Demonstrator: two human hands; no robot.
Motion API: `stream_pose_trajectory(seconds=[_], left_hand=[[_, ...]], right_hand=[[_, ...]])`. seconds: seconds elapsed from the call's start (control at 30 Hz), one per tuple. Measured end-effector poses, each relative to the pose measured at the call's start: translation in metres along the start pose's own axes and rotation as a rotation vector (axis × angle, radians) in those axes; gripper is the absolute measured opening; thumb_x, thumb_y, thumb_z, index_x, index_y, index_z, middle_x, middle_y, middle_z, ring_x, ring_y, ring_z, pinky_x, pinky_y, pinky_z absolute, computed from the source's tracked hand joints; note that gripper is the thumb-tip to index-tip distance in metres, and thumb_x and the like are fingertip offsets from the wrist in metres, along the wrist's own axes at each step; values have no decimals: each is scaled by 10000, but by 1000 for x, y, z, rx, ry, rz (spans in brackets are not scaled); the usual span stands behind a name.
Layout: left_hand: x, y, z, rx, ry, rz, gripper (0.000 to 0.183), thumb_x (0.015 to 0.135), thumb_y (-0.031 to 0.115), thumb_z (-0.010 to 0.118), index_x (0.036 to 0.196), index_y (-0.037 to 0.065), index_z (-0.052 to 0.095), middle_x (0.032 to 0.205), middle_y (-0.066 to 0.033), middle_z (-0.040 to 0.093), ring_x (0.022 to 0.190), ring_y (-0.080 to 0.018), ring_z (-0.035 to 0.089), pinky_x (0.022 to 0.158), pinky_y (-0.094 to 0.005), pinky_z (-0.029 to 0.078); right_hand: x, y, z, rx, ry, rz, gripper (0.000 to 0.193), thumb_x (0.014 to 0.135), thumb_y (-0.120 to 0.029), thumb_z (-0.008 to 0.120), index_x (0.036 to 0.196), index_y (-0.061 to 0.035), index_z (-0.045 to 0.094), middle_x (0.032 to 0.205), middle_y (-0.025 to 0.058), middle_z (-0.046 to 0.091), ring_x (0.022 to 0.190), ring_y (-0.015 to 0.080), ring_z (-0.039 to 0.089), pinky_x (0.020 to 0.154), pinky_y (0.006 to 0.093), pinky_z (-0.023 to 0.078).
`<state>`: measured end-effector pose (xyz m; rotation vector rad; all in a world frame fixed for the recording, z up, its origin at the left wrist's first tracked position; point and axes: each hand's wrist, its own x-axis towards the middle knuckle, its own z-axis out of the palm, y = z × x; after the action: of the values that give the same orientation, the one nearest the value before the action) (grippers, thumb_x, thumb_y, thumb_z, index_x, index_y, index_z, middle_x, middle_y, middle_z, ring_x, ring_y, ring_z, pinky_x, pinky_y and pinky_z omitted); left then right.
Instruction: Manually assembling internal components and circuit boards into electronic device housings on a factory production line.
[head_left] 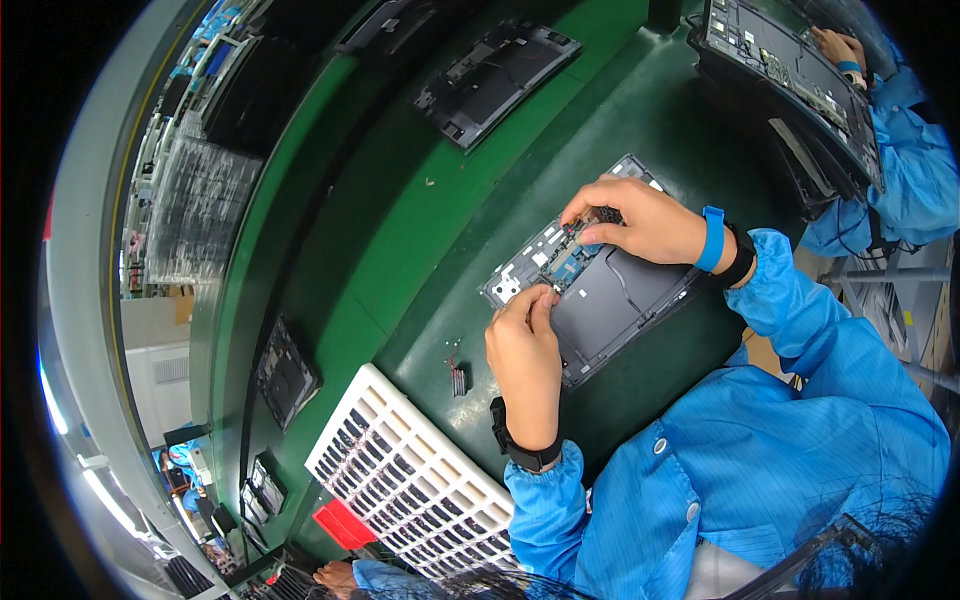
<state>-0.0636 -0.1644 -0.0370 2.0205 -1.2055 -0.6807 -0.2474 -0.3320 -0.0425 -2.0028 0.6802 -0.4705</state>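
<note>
A dark laptop bottom case [605, 310] lies open on the green bench in front of me, set at a slant. Over its far half is a circuit board [570, 264] with a blue patch. My left hand [525, 345] pinches the board's near-left end between thumb and fingertips. At the other end my right hand [645, 222] is closed on the board, with thumb and index finger at its edge. Whether the board rests in the case or is slightly raised, I cannot tell. A thin black cable [622, 278] curves across the case beside it.
Left of the case lies a small dark part with wires [458, 380]. A white slotted tray [438, 430] of small parts stands nearer, beside a red object [343, 523]. Laptop cases [497, 85] sit along the green belt. Other people's hands [840, 50] show at far right and lower left.
</note>
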Motion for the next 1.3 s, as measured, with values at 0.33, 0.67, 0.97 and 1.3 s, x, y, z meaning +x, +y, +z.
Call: stream_pose_trajectory(seconds=[0.33,0.67,0.97,1.3], left_hand=[[-1,-1,2,30,42,68,187,1017,114,706,1045,-39,809,810,-149,774,677,-210,693,682,-350,534],[-5,0,10,159,58,35,192,1010,160,692,1012,25,828,854,-164,788,741,-314,739,725,-426,553],[-12,0,23,127,135,11,166,1020,143,685,1017,23,800,898,-134,799,857,-336,738,797,-434,533],[-16,10,21,-125,-87,-87,178,1006,126,776,1036,-49,799,823,-85,743,688,-117,541,651,-304,452]], right_hand=[[2,-4,1,-27,7,-59,214,950,-77,768,1162,-54,759,1102,123,769,1077,310,678,973,423,532],[4,-8,6,27,-13,8,169,933,-32,760,1102,-22,761,1050,162,795,1020,331,755,904,426,571],[2,-2,5,54,-24,88,195,960,-44,746,1151,-8,751,1073,166,795,1020,305,758,912,403,574],[-33,-4,-6,39,94,-121,387,959,-155,806,1318,-51,703,1201,119,713,1125,288,668,1028,415,507]])
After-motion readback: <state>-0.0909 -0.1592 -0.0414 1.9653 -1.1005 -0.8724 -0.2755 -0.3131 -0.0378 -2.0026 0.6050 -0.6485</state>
